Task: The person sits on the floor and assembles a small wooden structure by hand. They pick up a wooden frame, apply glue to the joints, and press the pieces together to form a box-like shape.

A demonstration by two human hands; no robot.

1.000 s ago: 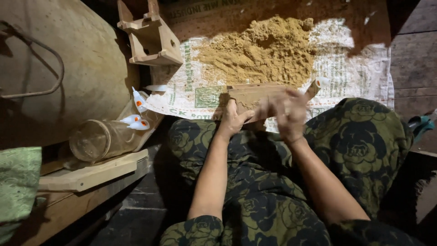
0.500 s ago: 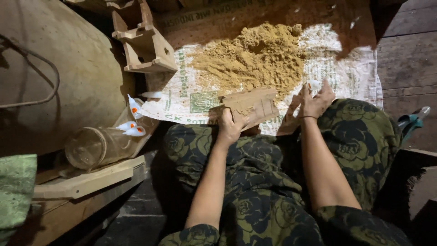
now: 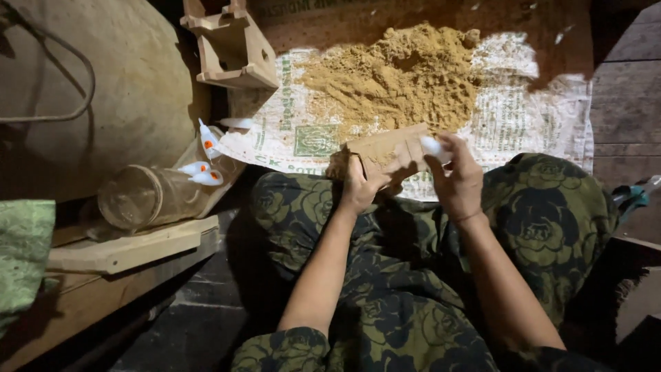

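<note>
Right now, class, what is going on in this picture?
A person sits on the floor, legs covered in dark flowered cloth. The left hand grips a flat wooden piece over the lap. The right hand holds a small white object against that piece's end. Ahead, a pile of sawdust lies on a printed sack. To the left lie a clear jar, small white tubes with orange marks and a wooden frame.

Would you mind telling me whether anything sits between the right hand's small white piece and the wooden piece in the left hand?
Nothing visible: the right hand holds the small white piece right at the edge of the wooden piece, which the left hand grips.
</note>
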